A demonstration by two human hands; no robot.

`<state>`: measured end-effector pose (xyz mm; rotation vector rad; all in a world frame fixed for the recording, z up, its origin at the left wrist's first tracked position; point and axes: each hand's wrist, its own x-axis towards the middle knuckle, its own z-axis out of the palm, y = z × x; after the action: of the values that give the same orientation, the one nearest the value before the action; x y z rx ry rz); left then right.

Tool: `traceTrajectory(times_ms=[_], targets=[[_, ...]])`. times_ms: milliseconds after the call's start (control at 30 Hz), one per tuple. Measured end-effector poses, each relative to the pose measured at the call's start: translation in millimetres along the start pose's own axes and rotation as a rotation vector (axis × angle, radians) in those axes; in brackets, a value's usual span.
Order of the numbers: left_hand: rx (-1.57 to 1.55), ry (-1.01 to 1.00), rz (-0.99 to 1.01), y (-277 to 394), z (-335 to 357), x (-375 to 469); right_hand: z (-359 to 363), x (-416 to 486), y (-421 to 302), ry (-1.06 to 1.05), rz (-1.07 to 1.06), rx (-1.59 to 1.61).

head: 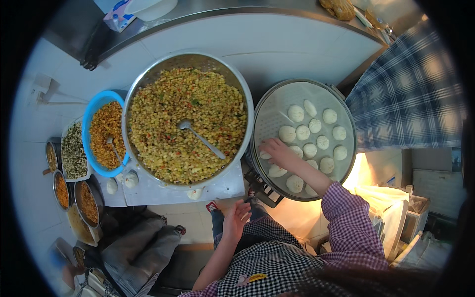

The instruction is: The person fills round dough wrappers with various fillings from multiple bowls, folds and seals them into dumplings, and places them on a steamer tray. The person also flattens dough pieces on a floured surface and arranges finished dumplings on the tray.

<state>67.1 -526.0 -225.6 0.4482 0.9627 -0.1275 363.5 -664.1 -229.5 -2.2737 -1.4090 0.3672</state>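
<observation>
A round steamer tray point(269, 105), lined with pale perforated sheeting, stands to my front right with several white dough buns point(296, 113) on it. At its left side my right hand point(278, 150) reaches down, fingers on a bun point(264, 155) that they partly cover. My forearm hides some buns near the front. Nearer my body, my left hand point(236, 219) is raised off the table with nothing in it, fingers apart. Left of the steamer sits a large metal bowl point(249, 111) of chopped yellow-green filling, a metal spoon point(204, 139) lying in it.
A blue basin point(87, 137) of orange-brown filling and several smaller filling containers point(76, 148) line the left. Buns point(131, 179) lie along the table's front edge point(222, 189). A seated person's legs point(137, 252) are at lower left; a person in plaid cloth point(412, 96) stands right.
</observation>
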Motion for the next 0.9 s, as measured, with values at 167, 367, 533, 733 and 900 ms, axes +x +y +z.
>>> traceTrajectory(times_ms=[167,367,533,733,900], targets=[[-0.018,0.037,-0.041,28.7,-58.5,-11.6,13.9,-0.9,-114.5,0.279,0.113,0.215],[-0.006,0.075,0.018,80.2,-133.2,-25.5,142.4,58.9,-259.4,0.214,0.422,0.236],[0.044,0.084,0.014,122.0,-173.7,-33.4,191.4,106.3,-286.0,0.227,0.482,0.078],[-0.172,-0.097,0.071,169.9,-174.3,-10.1,159.7,109.5,-329.3,0.104,0.355,0.397],[-0.333,-0.021,0.042,194.2,-194.9,-9.0,179.2,177.7,-321.8,0.137,0.411,0.406]])
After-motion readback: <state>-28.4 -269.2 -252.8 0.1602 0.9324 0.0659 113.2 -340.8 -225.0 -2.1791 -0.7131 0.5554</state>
